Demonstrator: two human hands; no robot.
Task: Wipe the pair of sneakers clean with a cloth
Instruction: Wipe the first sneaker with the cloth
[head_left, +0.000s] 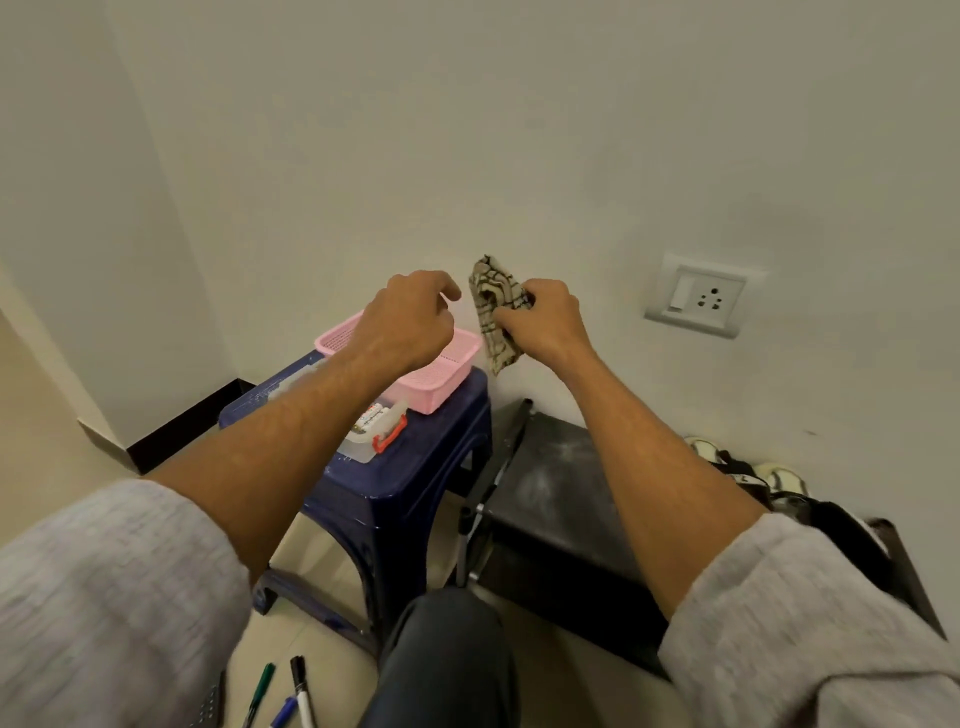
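Note:
My right hand (540, 319) grips a crumpled beige cloth with dark line patterns (493, 312), held up in front of the wall. My left hand (405, 317) hovers just left of the cloth with its fingers loosely curled and holds nothing. A pair of light sneakers with dark trim (748, 475) lies low at the right against the wall, partly hidden behind my right forearm and a black rack.
A blue plastic stool (415, 483) carries a pink basket (441, 384) and a clear box with a red latch (382, 434). A black dusty rack (550, 499) stands to its right. Markers (291, 691) lie on the floor. A wall socket (698, 296) sits at the right.

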